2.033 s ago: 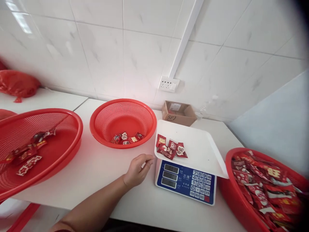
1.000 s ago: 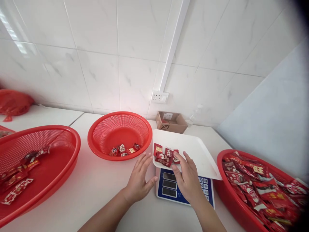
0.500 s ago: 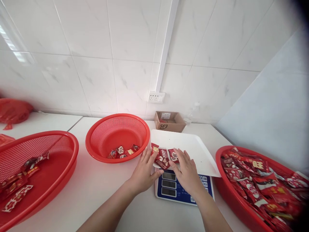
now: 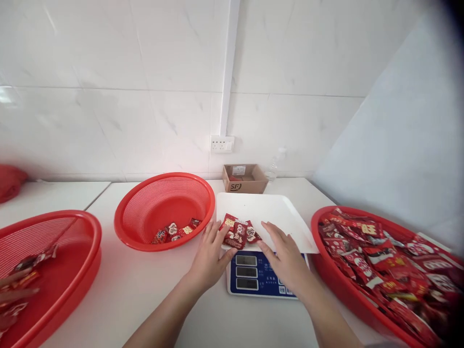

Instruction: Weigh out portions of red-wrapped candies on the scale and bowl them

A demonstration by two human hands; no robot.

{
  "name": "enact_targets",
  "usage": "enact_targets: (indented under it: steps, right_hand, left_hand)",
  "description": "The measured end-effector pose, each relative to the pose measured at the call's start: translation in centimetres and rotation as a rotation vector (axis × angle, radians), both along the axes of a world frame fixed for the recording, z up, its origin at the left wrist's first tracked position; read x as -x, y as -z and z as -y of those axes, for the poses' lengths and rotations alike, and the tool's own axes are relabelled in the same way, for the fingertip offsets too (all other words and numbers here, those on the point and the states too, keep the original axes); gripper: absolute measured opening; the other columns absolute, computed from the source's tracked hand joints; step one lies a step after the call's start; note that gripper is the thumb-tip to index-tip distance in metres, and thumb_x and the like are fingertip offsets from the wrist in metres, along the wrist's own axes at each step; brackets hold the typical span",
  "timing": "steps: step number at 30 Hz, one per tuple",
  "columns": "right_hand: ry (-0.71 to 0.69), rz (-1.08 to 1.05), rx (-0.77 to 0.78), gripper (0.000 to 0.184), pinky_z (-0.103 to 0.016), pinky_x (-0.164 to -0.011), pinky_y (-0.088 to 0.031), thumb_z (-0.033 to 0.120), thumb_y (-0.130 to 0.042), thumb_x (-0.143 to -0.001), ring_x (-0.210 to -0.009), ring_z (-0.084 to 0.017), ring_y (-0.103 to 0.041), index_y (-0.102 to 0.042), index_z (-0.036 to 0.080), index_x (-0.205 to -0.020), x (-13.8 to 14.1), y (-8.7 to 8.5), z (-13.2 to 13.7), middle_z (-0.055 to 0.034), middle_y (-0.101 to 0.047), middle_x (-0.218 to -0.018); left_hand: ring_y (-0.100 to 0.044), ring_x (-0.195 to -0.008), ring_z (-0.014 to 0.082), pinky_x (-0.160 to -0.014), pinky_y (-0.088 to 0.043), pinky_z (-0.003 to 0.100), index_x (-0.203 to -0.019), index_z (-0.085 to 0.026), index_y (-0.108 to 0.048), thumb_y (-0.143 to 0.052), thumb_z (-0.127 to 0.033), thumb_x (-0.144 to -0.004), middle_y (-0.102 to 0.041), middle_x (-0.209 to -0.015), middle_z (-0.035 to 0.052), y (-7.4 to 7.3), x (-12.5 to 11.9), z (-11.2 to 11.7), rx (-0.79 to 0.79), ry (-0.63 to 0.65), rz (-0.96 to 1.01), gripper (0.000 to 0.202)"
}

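Several red candy packets lie together at the front left of the white scale tray. My left hand rests beside them at the tray's left edge, its fingers apart and seemingly touching the nearest packet. My right hand hovers over the tray's front edge, fingers spread, with a gap between it and the packets. Below the tray shows the blue panel of the digital scale, partly covered by my right hand. A red basket with a few small packets stands just left of my left hand.
A red basket heaped with packets stands at the right. Another person's hand reaches into the left basket. A small cardboard box and a clear bottle stand by the wall, below a socket.
The packets on the tray are now bunched closer together. My right hand has moved away from them. Another person's hand has appeared in the left basket. The view has shifted slightly.
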State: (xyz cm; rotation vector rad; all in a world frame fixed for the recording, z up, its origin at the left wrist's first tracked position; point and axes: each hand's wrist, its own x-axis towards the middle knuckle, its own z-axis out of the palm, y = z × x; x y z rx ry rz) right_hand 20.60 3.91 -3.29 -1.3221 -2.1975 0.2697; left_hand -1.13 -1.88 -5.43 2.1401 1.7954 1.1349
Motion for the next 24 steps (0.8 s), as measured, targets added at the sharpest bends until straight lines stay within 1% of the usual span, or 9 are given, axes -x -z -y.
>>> enact_targets:
  steps: [2, 5, 8, 11, 13, 15, 17, 21, 24]
  right_hand:
    - [0.073, 0.008, -0.051, 0.049, -0.054, -0.104, -0.035, 0.049, -0.037, -0.092, -0.127, -0.028, -0.044, -0.047, 0.023, -0.132, -3.5, -1.1, 0.4, -0.0119, -0.051, -0.136]
    - [0.236, 0.091, -0.047, 0.049, -0.047, -0.104, -0.038, 0.046, -0.041, -0.09, -0.127, -0.028, -0.044, -0.049, 0.02, -0.131, -10.6, -2.6, 1.4, -0.012, -0.051, -0.135]
    - [0.462, 0.197, 0.116, 0.055, -0.047, -0.104, -0.038, 0.046, -0.047, -0.085, -0.13, -0.03, -0.04, -0.048, 0.018, -0.133, -17.8, -3.0, 2.9, -0.0131, -0.047, -0.139]
    - [0.582, 0.232, 0.35, 0.069, -0.046, -0.103, -0.038, 0.049, -0.055, -0.078, -0.128, -0.031, -0.042, -0.044, 0.015, -0.137, -22.8, -2.7, 4.1, -0.0144, -0.046, -0.14]
    - [0.532, 0.217, 0.448, 0.073, -0.045, -0.101, -0.04, 0.05, -0.057, -0.076, -0.125, -0.031, -0.046, -0.043, 0.016, -0.138, -24.2, -2.4, 4.3, -0.0124, -0.047, -0.139]
    - [0.444, 0.194, 0.478, 0.071, -0.043, -0.099, -0.042, 0.05, -0.057, -0.076, -0.123, -0.03, -0.049, -0.044, 0.019, -0.138, -24.4, -2.1, 3.9, -0.0096, -0.049, -0.138]
    - [0.406, 0.199, 0.47, 0.065, -0.041, -0.097, -0.044, 0.046, -0.057, -0.076, -0.12, -0.029, -0.052, -0.047, 0.02, -0.135, -24.2, -1.9, 3.3, -0.0078, -0.052, -0.136]
    - [0.539, 0.282, 0.382, 0.042, -0.034, -0.084, -0.049, 0.027, -0.057, -0.074, -0.102, -0.027, -0.063, -0.063, 0.025, -0.116, -24.2, -1.4, 2.2, -0.0048, -0.065, -0.118]
    - [0.625, 0.29, 0.307, 0.026, -0.031, -0.072, -0.05, 0.023, -0.055, -0.075, -0.085, -0.025, -0.067, -0.068, 0.027, -0.097, -24.8, -1.3, 1.9, -0.0023, -0.071, -0.098]
  left_hand:
    - [-0.035, -0.136, 0.032, -0.102, -0.04, 0.053, -0.132, -0.023, -0.046, -0.051, -0.036, -0.091, -0.047, -0.141, 0.0143, 0.0, 0.3, 1.0, -0.075, -0.003, 0.01, 0.044]
    - [-0.049, -0.126, 0.0294, -0.098, -0.045, 0.048, -0.125, -0.022, -0.052, -0.049, -0.034, -0.091, -0.056, -0.13, 0.0134, 0.1, 0.9, 2.2, -0.186, -0.03, 0.043, 0.036]
    - [-0.056, -0.117, 0.0281, -0.094, -0.048, 0.044, -0.12, -0.022, -0.054, -0.049, -0.035, -0.09, -0.061, -0.121, 0.0116, 0.3, 1.4, 2.3, -0.212, -0.036, 0.046, 0.033]
    - [-0.057, -0.114, 0.0279, -0.083, -0.054, 0.038, -0.116, -0.022, -0.056, -0.048, -0.035, -0.09, -0.062, -0.118, 0.0102, 0.2, 1.0, 2.3, -0.247, 0.0, 0.05, 0.03]
    - [-0.057, -0.115, 0.0277, -0.073, -0.056, 0.034, -0.116, -0.023, -0.056, -0.049, -0.035, -0.09, -0.062, -0.119, 0.01, -0.2, 0.5, 2.4, -0.26, 0.019, 0.046, 0.03]
    - [-0.057, -0.115, 0.0272, -0.065, -0.056, 0.03, -0.116, -0.023, -0.055, -0.049, -0.034, -0.09, -0.062, -0.119, 0.0097, -0.4, 0.0, 2.5, -0.261, 0.026, 0.035, 0.029]
    - [-0.057, -0.114, 0.027, -0.065, -0.056, 0.03, -0.117, -0.024, -0.055, -0.048, -0.033, -0.09, -0.062, -0.119, 0.0093, -0.5, -0.1, 2.6, -0.263, 0.025, 0.021, 0.03]
    - [-0.059, -0.111, 0.0275, -0.08, -0.054, 0.038, -0.116, -0.024, -0.055, -0.047, -0.034, -0.09, -0.063, -0.117, 0.0092, 0.0, 0.3, 2.8, -0.277, 0.014, -0.001, 0.029]
    - [-0.06, -0.109, 0.0276, -0.081, -0.053, 0.038, -0.114, -0.024, -0.056, -0.047, -0.035, -0.09, -0.064, -0.115, 0.0084, 0.3, 0.7, 3.0, -0.28, 0.003, -0.005, 0.028]
